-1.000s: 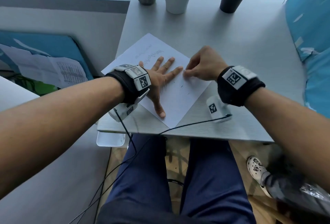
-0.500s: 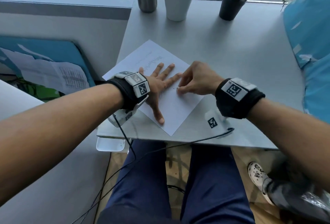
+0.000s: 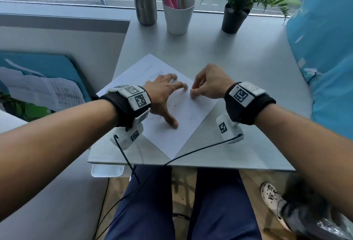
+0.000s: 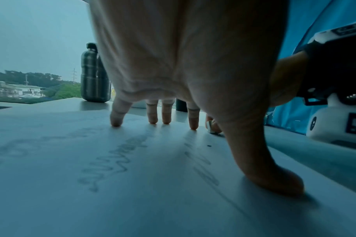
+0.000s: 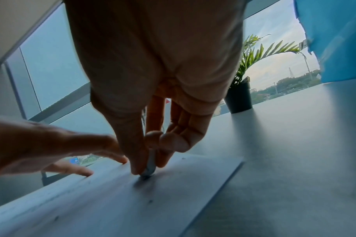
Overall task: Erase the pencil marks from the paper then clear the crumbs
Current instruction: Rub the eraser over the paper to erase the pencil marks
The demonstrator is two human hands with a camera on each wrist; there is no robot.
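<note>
White paper pinned by left hand, eraser pressed down by right

White paper [image 3: 177, 123] lies flat and skewed on the grey table [image 3: 238, 64], one corner pointing at the near edge. Left hand [image 3: 164, 96] is spread over the sheet — fingertips [image 4: 116, 122] and thumb planted on the paper, palm arched clear of it, nothing gripped. In the left wrist view, pencil marks [image 4: 116, 160] run as wavy scribbles under the arched palm, with a fainter line beside the thumb; further faint marks show near the far corner in the head view.

Right hand [image 3: 208, 83] pinches a small eraser [image 5: 149, 166] between thumb and forefinger, the remaining fingers curled in behind. The eraser stands roughly upright, its lower end touching the paper just beside the left forefinger tip. A few dark specks [image 5: 150, 201] lie on the sheet on the near side of the eraser — whether crumbs or leftover marks cannot be told.

Along the far edge of the table, by the window, stand a steel bottle [image 3: 144, 0], a white cup [image 3: 178, 18] holding pens, and a potted plant [image 3: 234, 18], all well apart from the paper
</note>
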